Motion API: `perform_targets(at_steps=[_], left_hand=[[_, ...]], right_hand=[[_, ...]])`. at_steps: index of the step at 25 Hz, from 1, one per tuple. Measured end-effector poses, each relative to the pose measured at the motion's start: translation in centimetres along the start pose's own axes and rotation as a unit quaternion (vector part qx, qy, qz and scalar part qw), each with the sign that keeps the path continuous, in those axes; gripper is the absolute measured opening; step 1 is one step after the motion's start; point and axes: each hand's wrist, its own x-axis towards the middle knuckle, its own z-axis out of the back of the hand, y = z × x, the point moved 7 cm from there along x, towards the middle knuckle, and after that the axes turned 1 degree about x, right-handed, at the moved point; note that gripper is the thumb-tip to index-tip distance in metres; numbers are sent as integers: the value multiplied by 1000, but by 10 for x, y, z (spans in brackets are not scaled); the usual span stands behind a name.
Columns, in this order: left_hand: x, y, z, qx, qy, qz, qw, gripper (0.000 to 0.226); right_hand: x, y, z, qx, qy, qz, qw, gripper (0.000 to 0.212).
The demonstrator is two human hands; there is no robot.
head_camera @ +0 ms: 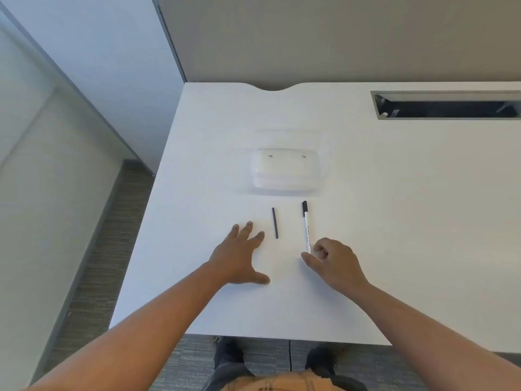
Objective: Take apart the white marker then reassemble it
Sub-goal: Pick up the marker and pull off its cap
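The white marker [306, 227] lies on the white table [394, 221], its black cap pointing away from me. A thin dark stick [275, 223], separate from it, lies to its left, roughly parallel. My right hand [332, 263] is at the marker's near end, fingers curled, thumb and forefinger around the tip of the barrel; the marker still rests on the table. My left hand [239, 258] lies flat with fingers spread, just left of the dark stick and not touching it.
A clear plastic container [287, 172] stands just beyond the marker and stick. A long cable slot [448, 105] is cut into the table at the back right. The table's left edge drops to carpet near my left arm.
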Motion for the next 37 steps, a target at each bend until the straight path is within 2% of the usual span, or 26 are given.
perform_targets(at_steps=[3,10,13,15,18,21,24,26,29,32,37], left_hand=[[1,-1,-1,17,22,-4,1000,125],[3,1,-3,-2,-2,11,1000,125],[3,1,-4,-2,1,13,1000,126],[3,1,-4,-4,0,15,1000,125],[2,1,-3,-5,1,18,1000,125],[3,3,-1,-2,3,21,1000,116],[5,6,13,-26,-11,28,999,90],[4,5,32,-59,-62,33,996,68],[-1,-9,65,-207,-165,3,964,40],[-8,-33,90,-374,-192,-32,907,20],[-31,-67,115,-473,-193,-114,852,20]], right_hand=[[6,1,3,-14,22,-41,999,40],[9,5,-2,-77,70,-83,991,27],[7,2,-2,-58,76,-96,991,25],[5,-1,1,-7,69,-115,991,23],[3,-4,11,78,35,-136,987,23],[1,5,32,91,-34,-109,989,16],[-1,28,61,100,-124,-48,986,12],[-1,43,78,130,-172,-9,976,10],[0,64,90,185,-189,37,964,4],[2,80,88,196,-159,70,965,10],[1,102,81,136,-130,149,971,11]])
